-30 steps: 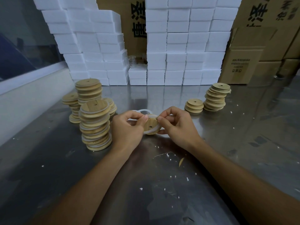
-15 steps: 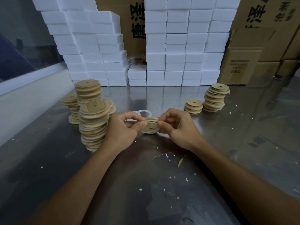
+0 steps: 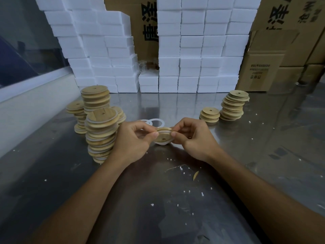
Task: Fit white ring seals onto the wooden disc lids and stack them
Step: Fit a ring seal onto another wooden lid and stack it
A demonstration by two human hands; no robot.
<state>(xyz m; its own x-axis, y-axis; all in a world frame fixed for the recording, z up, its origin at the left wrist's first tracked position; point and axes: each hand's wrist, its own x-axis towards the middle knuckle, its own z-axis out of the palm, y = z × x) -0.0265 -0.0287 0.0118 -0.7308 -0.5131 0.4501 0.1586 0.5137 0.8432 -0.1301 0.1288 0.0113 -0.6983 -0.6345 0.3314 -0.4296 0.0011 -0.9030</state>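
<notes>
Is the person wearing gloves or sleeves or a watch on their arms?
No. The left hand and right hand are bare, with no gloves. No rings, watch or bracelet show. Both forearms are bare too, with no sleeve in view.

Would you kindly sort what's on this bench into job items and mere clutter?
Job: both hands pinching the wooden lid; spare white rings; sealed stack; bare lid stacks.
Clutter: foam blocks; cardboard boxes; white crumbs.
</notes>
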